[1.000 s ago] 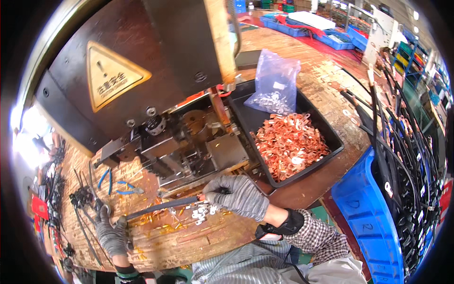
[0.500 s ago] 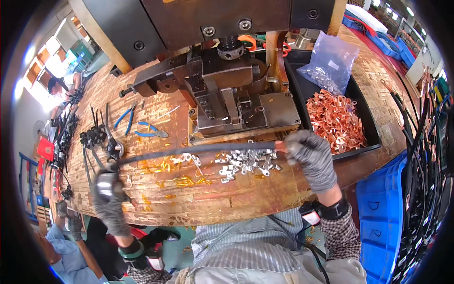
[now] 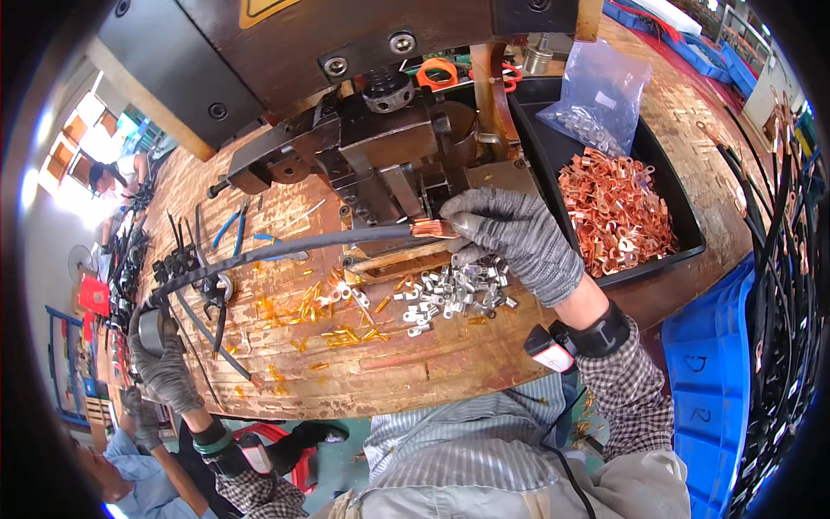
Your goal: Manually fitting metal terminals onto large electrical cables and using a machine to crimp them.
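Cable (image 3: 303, 243), black: above table (image 3: 389, 381), near side of press (image 3: 389, 130); long axis left-right, copper end (image 3: 425, 227) pointing right, slightly far. Right hand (image 3: 519, 238): pinching copper end. Left hand (image 3: 164, 363): curled round left end. Bin (image 3: 709, 372), blue: handwritten letters.

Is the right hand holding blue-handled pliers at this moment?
No, the right hand holds the bare copper end of a black cable, and blue-handled pliers lie on the table.
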The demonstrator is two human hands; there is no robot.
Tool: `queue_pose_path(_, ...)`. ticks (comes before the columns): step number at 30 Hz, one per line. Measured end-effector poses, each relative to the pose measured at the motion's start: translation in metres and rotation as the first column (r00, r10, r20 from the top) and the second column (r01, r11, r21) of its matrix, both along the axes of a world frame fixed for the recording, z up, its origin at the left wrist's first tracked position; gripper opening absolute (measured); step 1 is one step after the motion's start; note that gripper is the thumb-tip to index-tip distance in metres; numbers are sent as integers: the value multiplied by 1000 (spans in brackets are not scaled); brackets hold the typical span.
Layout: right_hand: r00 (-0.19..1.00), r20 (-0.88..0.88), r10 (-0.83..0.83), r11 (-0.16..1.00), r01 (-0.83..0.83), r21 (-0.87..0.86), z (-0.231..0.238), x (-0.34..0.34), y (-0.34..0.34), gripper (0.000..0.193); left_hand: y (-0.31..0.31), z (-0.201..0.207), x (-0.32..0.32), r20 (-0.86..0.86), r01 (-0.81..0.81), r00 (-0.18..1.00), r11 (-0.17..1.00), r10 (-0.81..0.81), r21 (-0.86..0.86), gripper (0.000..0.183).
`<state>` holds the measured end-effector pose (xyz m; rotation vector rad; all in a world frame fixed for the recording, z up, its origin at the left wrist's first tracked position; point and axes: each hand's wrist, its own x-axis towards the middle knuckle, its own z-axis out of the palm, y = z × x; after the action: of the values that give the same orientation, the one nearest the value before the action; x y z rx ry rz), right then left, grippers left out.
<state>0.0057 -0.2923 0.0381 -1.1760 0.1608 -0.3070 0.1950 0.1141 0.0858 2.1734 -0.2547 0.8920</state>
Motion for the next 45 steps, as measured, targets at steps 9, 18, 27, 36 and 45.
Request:
queue_pose_path(9,1000,19,-2,1000,3,-31,6,11,-8,17,-10,-9,-2,-67,47,997,998,-49,-31,39)
queue_pose_path(18,998,43,-39,999,40,-8,6,24,-10,15,-2,-3,9,-72,-138,986,983,147,125,43)
queue_pose_path(27,997,30,-64,997,63,34,4,32,-9,13,9,-4,17,-54,-58,997,996,62,63,41)
queue_pose_path(36,995,19,-97,995,96,28,2,34,-10,13,4,0,15,-117,-73,990,997,74,7,41)
queue_pose_path(45,988,30,-152,977,154,-148,3,30,-12,14,18,-1,20,-54,-126,989,981,135,148,47)
